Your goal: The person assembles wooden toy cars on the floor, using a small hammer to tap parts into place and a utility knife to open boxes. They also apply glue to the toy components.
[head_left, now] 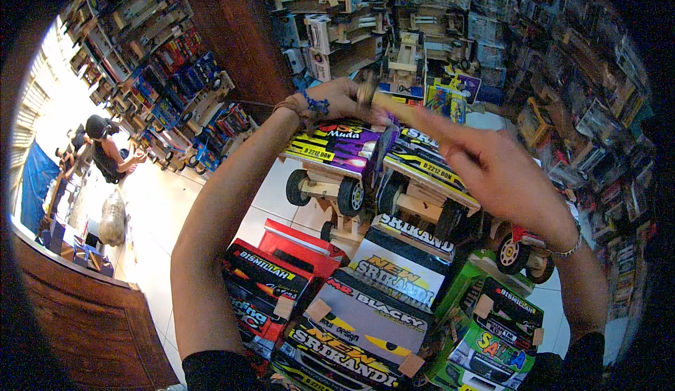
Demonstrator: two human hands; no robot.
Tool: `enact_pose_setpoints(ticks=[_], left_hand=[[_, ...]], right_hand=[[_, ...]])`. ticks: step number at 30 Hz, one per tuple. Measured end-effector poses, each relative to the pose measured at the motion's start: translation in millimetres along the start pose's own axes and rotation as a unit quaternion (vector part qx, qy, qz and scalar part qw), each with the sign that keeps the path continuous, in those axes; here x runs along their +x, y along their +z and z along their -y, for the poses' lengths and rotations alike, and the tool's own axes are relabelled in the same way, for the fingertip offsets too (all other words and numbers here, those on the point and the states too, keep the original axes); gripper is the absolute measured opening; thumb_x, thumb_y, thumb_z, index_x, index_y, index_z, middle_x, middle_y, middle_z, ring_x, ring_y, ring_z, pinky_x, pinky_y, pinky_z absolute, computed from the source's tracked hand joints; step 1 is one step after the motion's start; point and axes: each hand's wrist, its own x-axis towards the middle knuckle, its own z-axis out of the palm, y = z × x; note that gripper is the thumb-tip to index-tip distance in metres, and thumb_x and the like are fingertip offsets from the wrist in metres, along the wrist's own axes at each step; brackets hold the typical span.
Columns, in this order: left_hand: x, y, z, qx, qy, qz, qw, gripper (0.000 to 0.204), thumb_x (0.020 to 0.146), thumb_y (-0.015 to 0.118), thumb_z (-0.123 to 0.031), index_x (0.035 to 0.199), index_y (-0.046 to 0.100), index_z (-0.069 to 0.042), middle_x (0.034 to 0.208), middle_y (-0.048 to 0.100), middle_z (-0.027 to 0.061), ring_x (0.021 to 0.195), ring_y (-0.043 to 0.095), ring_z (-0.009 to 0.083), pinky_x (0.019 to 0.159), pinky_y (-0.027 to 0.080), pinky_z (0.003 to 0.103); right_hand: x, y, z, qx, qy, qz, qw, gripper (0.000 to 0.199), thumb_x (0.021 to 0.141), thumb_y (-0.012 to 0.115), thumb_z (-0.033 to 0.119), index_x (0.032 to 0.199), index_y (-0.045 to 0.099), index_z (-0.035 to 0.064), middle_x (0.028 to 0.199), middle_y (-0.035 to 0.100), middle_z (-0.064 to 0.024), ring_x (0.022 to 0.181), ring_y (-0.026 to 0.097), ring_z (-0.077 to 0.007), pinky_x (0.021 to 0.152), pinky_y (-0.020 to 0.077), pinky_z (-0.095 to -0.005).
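Hands are working above two toy trucks: left hand (344, 99) is closing on a small blurred part over the purple truck (341, 159); right hand (492, 169), fingers loosely spread, is hovering over the black truck (422, 180). Below them, colourful trucks (365, 321) are crowding together.

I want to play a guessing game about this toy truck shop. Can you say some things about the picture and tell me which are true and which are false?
1. The left hand rests on a purple toy truck. True.
2. The right hand holds a green truck. False: it is blurred above a black and yellow truck, and the green truck sits lower down, untouched.
3. The toy trucks have black wheels. True.
4. The left wrist is bare. False: it wears bracelets.
5. A person sits on the floor far off to the left. True.
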Motion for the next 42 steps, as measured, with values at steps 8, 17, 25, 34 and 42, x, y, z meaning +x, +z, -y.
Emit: enact_pose_setpoints(ticks=[8, 17, 25, 34, 42], left_hand=[[3, -5, 11, 0.042, -0.012, -0.011, 0.999, 0.035, 0.083, 0.085, -0.036, 0.099, 0.078, -0.005, 0.093, 0.076, 0.0014, 0.084, 0.067, 0.0094, 0.082, 0.053, 0.026], [4, -5, 15, 0.031, 0.039, -0.022, 0.999, 0.029, 0.083, 0.084, -0.031, 0.096, 0.077, -0.006, 0.082, 0.070, -0.0019, 0.073, 0.058, 0.0075, 0.067, 0.047, 0.025], [9, -14, 24, 0.060, 0.005, 0.003, 0.998, 0.020, 0.093, 0.072, -0.016, 0.108, 0.075, -0.003, 0.094, 0.075, -0.0010, 0.086, 0.064, 0.0059, 0.079, 0.052, 0.023], [4, -10, 22, 0.021, 0.032, -0.003, 0.999, 0.027, 0.088, 0.080, -0.029, 0.101, 0.076, -0.005, 0.082, 0.069, -0.0012, 0.073, 0.056, 0.0090, 0.069, 0.047, 0.027], [-7, -10, -3, 0.037, -0.033, -0.010, 0.999, 0.040, 0.091, 0.076, -0.041, 0.112, 0.078, -0.008, 0.101, 0.075, 0.0010, 0.092, 0.065, 0.0092, 0.086, 0.050, 0.024]], right_hand=[[-1, 2, 9, 0.003, 0.017, 0.018, 1.000, 0.047, 0.102, 0.051, 0.013, 0.149, 0.052, 0.0178, 0.099, 0.070, -0.0235, 0.066, 0.060, -0.0226, 0.069, 0.0505, -0.0363], [5, -1, 7, -0.006, 0.060, 0.055, 0.997, 0.048, 0.101, 0.052, 0.014, 0.149, 0.051, 0.0169, 0.108, 0.070, -0.0244, 0.075, 0.067, -0.0280, 0.076, 0.0525, -0.0382], [12, 11, -3, 0.021, -0.042, -0.042, 0.998, 0.048, 0.101, 0.052, 0.015, 0.149, 0.050, 0.0165, 0.111, 0.070, -0.0239, 0.087, 0.071, -0.0268, 0.084, 0.0524, -0.0375], [15, 7, -2, 0.033, -0.039, 0.071, 0.996, 0.050, 0.101, 0.052, 0.017, 0.150, 0.049, 0.0181, 0.109, 0.070, -0.0247, 0.079, 0.067, -0.0243, 0.081, 0.0522, -0.0375], [-32, -22, 2, 0.073, 0.106, 0.003, 0.992, 0.053, 0.101, 0.054, 0.012, 0.154, 0.044, 0.0129, 0.130, 0.066, -0.0184, 0.110, 0.065, -0.0202, 0.098, 0.0472, -0.0355]])
